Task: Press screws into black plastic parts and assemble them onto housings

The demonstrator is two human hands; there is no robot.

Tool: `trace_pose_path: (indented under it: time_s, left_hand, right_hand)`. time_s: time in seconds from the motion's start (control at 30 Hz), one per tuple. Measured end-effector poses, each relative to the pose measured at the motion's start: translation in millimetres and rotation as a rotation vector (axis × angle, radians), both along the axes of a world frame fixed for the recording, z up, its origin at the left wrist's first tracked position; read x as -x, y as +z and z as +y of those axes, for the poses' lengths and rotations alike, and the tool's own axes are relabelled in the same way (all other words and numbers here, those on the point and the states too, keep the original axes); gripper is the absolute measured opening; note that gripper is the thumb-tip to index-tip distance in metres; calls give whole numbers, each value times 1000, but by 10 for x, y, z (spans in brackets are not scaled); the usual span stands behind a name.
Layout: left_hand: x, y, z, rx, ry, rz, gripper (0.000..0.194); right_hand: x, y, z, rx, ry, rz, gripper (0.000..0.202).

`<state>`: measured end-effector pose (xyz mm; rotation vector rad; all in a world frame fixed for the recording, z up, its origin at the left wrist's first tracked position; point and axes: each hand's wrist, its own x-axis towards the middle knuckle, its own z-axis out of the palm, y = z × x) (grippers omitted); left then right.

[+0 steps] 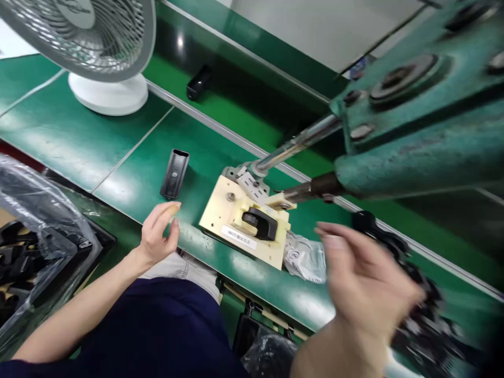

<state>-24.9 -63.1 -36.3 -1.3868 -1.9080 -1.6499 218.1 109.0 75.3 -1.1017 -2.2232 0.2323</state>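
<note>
My left hand [159, 233] hovers over the front edge of the green bench, fingers bent and thumb apart, with nothing visible in it. Just beyond its fingertips lies a black rectangular housing [175, 173]. My right hand [362, 278], blurred by motion, is raised at the right with thumb and index finger stretched out; its other fingers are partly hidden, and I see nothing in it. Between the hands sits a cream-coloured fixture [220, 210] with a printed label. A black plastic part [268, 226] rests in its recess, beside the clamp block.
A green press [394, 152] looms at upper right, its rods reaching toward the fixture. A white fan [110, 94] stands upper left. Another black housing [199, 82] lies on the back strip. A clear bag [305, 257], a pile of black parts [425, 315] and a plastic-lined bin [35, 252] surround the workspace.
</note>
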Motion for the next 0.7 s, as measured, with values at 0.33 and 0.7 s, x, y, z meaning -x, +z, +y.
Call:
trace_pose_path:
  time_s: [0.33,0.7]
  left_hand:
    - [795,214,616,301,-52,-1164,33]
    - [621,429,242,120,-457,-1600,56]
  right_hand:
    - [597,-266,300,179,67,-509,14]
    - [-158,-140,-197,445,77,411,13]
